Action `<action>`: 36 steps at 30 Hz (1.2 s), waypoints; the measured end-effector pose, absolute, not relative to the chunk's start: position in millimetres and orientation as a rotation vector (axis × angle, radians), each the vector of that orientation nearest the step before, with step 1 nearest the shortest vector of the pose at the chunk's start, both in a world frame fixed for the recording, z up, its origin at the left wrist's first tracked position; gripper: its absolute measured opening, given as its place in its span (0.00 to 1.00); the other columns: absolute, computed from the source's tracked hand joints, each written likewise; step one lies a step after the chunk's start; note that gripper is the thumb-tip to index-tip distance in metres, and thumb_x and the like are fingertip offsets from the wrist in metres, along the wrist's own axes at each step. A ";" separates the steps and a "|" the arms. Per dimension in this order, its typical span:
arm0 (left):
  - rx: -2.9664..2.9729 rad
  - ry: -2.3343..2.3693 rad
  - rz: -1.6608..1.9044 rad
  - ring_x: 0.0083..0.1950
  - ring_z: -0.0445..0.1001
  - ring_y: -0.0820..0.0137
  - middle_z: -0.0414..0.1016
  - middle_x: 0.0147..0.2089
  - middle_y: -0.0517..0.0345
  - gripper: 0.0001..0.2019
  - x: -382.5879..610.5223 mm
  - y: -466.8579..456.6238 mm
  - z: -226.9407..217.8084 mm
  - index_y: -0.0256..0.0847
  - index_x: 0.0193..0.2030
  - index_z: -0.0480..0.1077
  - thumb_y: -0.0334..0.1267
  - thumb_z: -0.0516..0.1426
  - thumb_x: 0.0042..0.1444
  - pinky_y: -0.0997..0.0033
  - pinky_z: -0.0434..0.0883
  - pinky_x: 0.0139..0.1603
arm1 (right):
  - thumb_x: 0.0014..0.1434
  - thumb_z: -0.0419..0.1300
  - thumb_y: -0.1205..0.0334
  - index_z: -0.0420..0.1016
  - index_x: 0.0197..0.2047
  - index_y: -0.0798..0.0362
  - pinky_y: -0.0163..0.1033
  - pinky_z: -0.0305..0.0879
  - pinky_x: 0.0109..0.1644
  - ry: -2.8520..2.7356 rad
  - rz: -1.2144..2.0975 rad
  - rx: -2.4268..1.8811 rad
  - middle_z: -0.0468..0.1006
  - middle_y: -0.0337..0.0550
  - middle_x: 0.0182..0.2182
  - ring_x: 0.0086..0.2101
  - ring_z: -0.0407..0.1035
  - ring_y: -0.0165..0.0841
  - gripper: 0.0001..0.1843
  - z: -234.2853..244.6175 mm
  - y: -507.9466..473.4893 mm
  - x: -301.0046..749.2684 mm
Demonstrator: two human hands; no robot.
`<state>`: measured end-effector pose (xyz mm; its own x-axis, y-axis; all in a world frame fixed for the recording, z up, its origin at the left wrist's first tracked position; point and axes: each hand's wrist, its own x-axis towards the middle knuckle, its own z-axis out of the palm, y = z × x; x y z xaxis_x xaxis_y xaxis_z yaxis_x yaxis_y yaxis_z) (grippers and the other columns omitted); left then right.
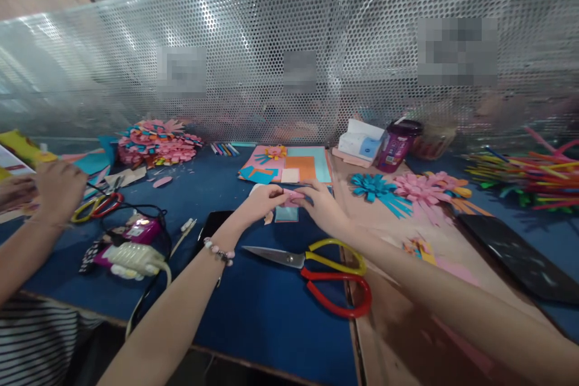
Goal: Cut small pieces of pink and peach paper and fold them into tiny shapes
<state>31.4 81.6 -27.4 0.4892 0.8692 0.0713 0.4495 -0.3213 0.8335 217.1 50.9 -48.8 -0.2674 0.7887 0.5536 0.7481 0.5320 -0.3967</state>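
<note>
My left hand (pixel 265 200) and my right hand (pixel 322 204) meet over the blue table (pixel 266 307), both pinched on a small pink paper piece (pixel 292 195). A light blue paper square (pixel 286 213) lies just beneath them. Scissors (pixel 316 271) with a yellow and a red handle lie shut on the table below my hands. A stack of coloured paper sheets (pixel 289 164) sits just beyond my fingers.
Paper flowers (pixel 407 188) lie at right on brown board, with a tissue box (pixel 362 140) and purple jar (pixel 398 145) behind. Coloured sticks (pixel 529 178) at far right. Another person's hand (pixel 58 187) works at left near a glue gun (pixel 136 241). A perforated metal screen (pixel 289 42) closes the back.
</note>
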 end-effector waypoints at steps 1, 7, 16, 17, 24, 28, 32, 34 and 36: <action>1.914 1.082 0.731 0.21 0.66 0.76 0.73 0.30 0.56 0.17 34.2 79.7 -27.0 0.36 0.35 0.72 0.50 0.53 0.52 0.77 0.61 0.21 | 0.62 0.51 0.59 0.69 0.53 0.50 0.47 0.57 0.56 -2.032 0.068 -1.218 0.66 0.51 0.51 0.53 0.60 0.41 0.17 -45.5 47.6 219.1; 1.622 1.071 0.879 0.26 0.69 0.74 0.72 0.27 0.57 0.15 49.3 68.4 -25.4 0.34 0.39 0.70 0.44 0.58 0.48 0.76 0.66 0.27 | 0.53 0.61 0.55 0.60 0.57 0.50 0.52 0.54 0.59 -1.971 -0.001 -1.173 0.58 0.52 0.56 0.57 0.53 0.45 0.29 -43.4 24.5 221.3; 1.402 0.844 0.806 0.36 0.75 0.69 0.76 0.40 0.50 0.16 59.1 60.8 -31.0 0.37 0.47 0.68 0.38 0.57 0.50 0.70 0.71 0.34 | 0.57 0.57 0.59 0.70 0.39 0.51 0.43 0.65 0.48 -1.648 0.395 -1.088 0.67 0.48 0.47 0.46 0.65 0.36 0.08 -51.1 22.6 219.6; 1.401 0.833 0.802 0.37 0.75 0.68 0.75 0.42 0.50 0.16 59.2 60.1 -30.7 0.37 0.47 0.68 0.37 0.57 0.51 0.71 0.71 0.34 | 0.56 0.57 0.58 0.69 0.43 0.51 0.42 0.66 0.46 -1.615 0.462 -1.090 0.68 0.48 0.46 0.44 0.66 0.35 0.11 -51.6 23.6 220.9; 1.485 0.925 0.707 0.39 0.76 0.68 0.76 0.41 0.50 0.14 59.0 58.7 -31.4 0.38 0.45 0.68 0.38 0.56 0.51 0.74 0.69 0.33 | 0.56 0.57 0.53 0.66 0.51 0.53 0.39 0.66 0.43 -1.520 0.809 -1.061 0.73 0.46 0.44 0.39 0.69 0.33 0.21 -59.7 31.7 224.3; 1.552 0.920 0.697 0.38 0.76 0.68 0.75 0.41 0.51 0.12 56.3 59.7 -29.8 0.37 0.43 0.67 0.35 0.55 0.50 0.77 0.66 0.29 | 0.55 0.58 0.51 0.69 0.43 0.54 0.39 0.65 0.43 -1.483 0.859 -1.051 0.75 0.45 0.39 0.39 0.69 0.33 0.17 -58.0 31.9 225.7; 1.606 0.841 0.724 0.39 0.74 0.71 0.73 0.41 0.52 0.15 55.5 57.8 -27.6 0.36 0.43 0.66 0.35 0.59 0.47 0.77 0.67 0.32 | 0.54 0.59 0.50 0.68 0.39 0.54 0.37 0.64 0.39 -1.463 0.860 -1.057 0.74 0.43 0.35 0.35 0.69 0.32 0.17 -56.5 30.1 226.2; 1.629 0.827 0.738 0.37 0.72 0.72 0.72 0.39 0.54 0.17 56.3 56.0 -28.1 0.36 0.42 0.66 0.37 0.61 0.45 0.75 0.68 0.35 | 0.53 0.59 0.50 0.67 0.38 0.54 0.37 0.63 0.37 -1.466 0.867 -1.057 0.74 0.41 0.33 0.34 0.68 0.32 0.17 -56.4 29.1 225.4; 1.676 0.847 0.769 0.35 0.71 0.73 0.71 0.36 0.56 0.17 57.4 54.7 -29.7 0.36 0.40 0.67 0.40 0.62 0.43 0.74 0.68 0.35 | 0.53 0.60 0.50 0.66 0.37 0.54 0.36 0.63 0.36 -1.471 0.878 -1.054 0.73 0.40 0.31 0.32 0.68 0.31 0.16 -56.7 28.6 224.5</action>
